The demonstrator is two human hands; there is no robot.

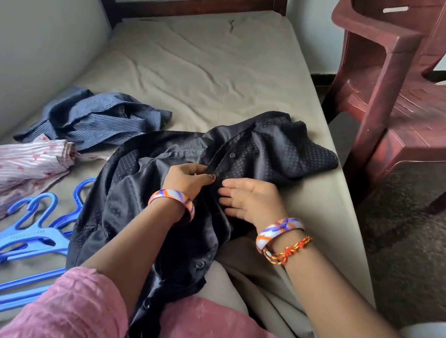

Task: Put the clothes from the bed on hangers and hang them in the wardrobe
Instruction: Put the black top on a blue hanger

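A black dotted shirt (255,149) lies spread on the near part of the bed (206,61), its button placket running toward me. My left hand (187,179) pinches the placket edge near a button. Just to its right, my right hand (249,200) rests on the shirt with fingers straight. A blue striped shirt (94,118) lies crumpled farther left. A pink striped garment (17,166) is at the left edge. Several blue plastic hangers (29,236) lie in a pile at the near left of the bed.
A dark red plastic chair (404,83) stands close to the bed's right side on a grey carpet (429,258). The dark wooden bed frame (195,5) and a pale wall close off the far end and left.
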